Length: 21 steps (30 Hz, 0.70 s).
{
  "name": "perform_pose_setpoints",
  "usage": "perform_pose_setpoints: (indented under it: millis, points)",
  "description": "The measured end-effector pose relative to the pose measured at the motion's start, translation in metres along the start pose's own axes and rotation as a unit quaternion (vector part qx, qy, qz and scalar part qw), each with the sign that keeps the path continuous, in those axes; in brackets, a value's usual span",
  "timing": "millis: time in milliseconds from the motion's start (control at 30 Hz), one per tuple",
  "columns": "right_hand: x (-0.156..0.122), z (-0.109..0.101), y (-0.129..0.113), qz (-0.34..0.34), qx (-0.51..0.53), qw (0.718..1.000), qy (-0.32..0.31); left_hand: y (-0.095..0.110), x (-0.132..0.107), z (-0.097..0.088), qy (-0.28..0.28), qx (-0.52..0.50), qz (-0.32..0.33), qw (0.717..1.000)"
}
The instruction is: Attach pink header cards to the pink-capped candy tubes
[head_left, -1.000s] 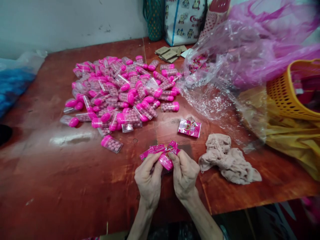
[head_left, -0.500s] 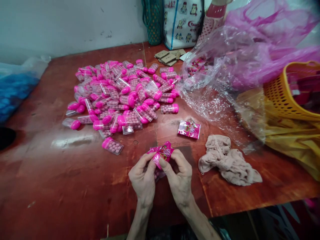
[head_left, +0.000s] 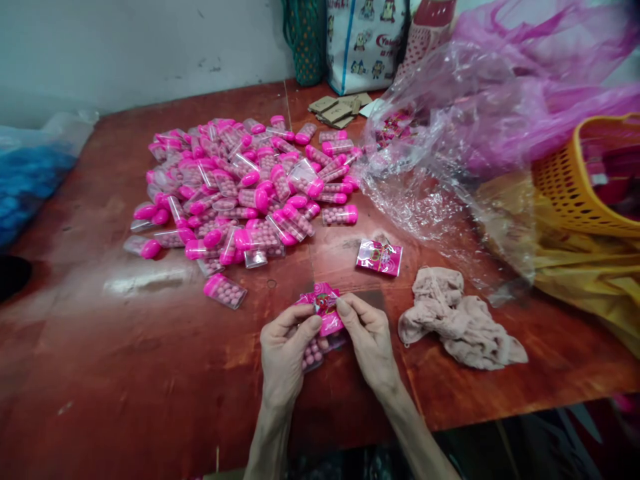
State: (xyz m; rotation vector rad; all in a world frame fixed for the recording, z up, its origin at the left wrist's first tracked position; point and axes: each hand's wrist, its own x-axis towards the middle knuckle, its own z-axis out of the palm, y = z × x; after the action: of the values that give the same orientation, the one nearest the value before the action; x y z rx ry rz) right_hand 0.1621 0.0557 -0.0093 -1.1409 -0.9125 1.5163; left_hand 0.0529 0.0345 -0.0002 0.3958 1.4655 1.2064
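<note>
Between my hands is a small pink printed plastic wrapper (head_left: 327, 308). My left hand (head_left: 284, 350) is closed at its left side, thumb and forefinger at the edge. The thumb and fingers of my right hand (head_left: 369, 337) pinch the right side. Just below the wrapper shows a clear little candy bottle (head_left: 313, 355) filled with pink balls; its top is covered, and I cannot tell which fingers support it. A flat stack of similar wrappers (head_left: 379, 257) lies beyond my right hand. One pink-capped candy bottle (head_left: 225, 291) lies apart, ahead and left.
A large heap of pink-capped bottles (head_left: 240, 187) covers the table's middle back. To the right lie a crumpled beige cloth (head_left: 463, 320), a clear plastic bag (head_left: 420, 180) and a yellow basket (head_left: 560, 180). A bag of blue items (head_left: 30, 180) sits far left. Cardboard pieces (head_left: 337, 110) lie behind.
My right hand has shifted its pinch to the wrapper's upper right, and the thumbs have moved apart. More of the wrapper's print and of the bottle's pink balls now shows.
</note>
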Motion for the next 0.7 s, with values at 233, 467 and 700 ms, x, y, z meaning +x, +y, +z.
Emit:
perform_pose_setpoints:
  millis: [233, 467, 700]
  points:
    - [-0.008, 0.01, 0.013, 0.036, 0.079, 0.994, 0.068, 0.002, 0.001, 0.004, 0.074, -0.051, 0.092, 0.992]
    - [-0.01, 0.018, 0.009, 0.098, 0.156, 0.983, 0.004, -0.007, 0.001, -0.001, 0.08, -0.023, 0.149, 0.985]
    - [-0.013, 0.022, 0.01, 0.124, 0.191, 0.974, -0.009, -0.011, 0.0, -0.003, 0.116, -0.046, 0.204, 0.971]
